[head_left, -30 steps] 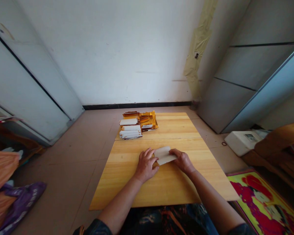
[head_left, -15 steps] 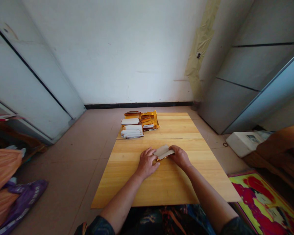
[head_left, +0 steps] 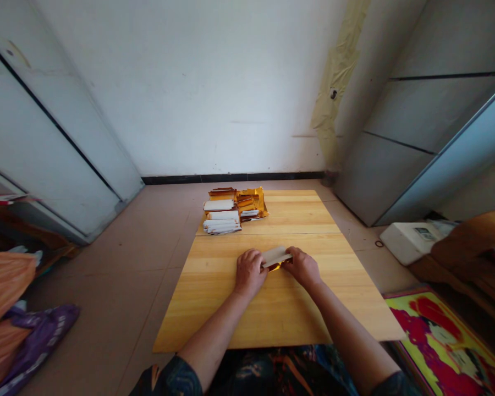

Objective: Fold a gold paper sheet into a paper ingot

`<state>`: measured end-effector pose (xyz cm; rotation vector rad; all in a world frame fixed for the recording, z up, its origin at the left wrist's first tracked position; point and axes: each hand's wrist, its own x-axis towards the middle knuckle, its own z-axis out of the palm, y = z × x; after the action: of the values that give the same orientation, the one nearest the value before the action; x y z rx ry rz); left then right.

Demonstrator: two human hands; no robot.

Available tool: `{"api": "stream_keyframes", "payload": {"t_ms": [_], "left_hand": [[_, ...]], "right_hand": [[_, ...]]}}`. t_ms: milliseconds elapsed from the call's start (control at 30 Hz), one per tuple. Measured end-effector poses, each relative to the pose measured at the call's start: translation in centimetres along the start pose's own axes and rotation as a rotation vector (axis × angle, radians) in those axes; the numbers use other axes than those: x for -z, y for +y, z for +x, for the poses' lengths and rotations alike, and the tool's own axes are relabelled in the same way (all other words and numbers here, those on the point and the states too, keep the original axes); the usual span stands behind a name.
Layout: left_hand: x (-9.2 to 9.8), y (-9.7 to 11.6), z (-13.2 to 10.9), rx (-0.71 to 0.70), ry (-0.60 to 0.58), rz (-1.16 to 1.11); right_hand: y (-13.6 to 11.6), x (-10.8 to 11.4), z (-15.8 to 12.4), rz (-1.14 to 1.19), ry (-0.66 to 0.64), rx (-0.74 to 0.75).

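Note:
Between my two hands, over the middle of the wooden table, is a folded piece of card (head_left: 275, 255), greyish-white on top with shiny gold showing at its lower edge. My left hand (head_left: 249, 270) grips its left end with curled fingers. Its right end is held by my right hand (head_left: 303, 266), fingers bent round the edge. At the table's far left lies a pile of similar white-and-brown folded cards (head_left: 221, 221). Flat gold card pieces (head_left: 252, 199) lie against the pile's right side.
The wooden table (head_left: 206, 313) stands before a white wall (head_left: 231, 88). Orange and purple bags (head_left: 37, 335) lie on the floor at left. To the right are a grey cabinet (head_left: 396, 148), a white box (head_left: 412, 242) and a colourful mat (head_left: 449, 335).
The card was creased open with a raised near flap; now its top looks flat and folded over. My left fingers have closed in on its left end.

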<state>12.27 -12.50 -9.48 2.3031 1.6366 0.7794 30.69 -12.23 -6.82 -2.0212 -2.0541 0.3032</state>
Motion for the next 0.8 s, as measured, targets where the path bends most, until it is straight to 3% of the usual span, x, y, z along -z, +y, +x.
{"api": "stream_keyframes", "payload": {"t_ms": [433, 800], "left_hand": [[0.9, -1.3, 3.1, -0.242, -0.040, 0.051], [0.1, -1.8, 3.0, -0.271, -0.114, 0.046]], "right_hand": [[0.8, -0.2, -0.8, 0.036, 0.115, 0.137], [2.7, -1.1, -1.0, 0.007, 0.135, 0.313]]}}
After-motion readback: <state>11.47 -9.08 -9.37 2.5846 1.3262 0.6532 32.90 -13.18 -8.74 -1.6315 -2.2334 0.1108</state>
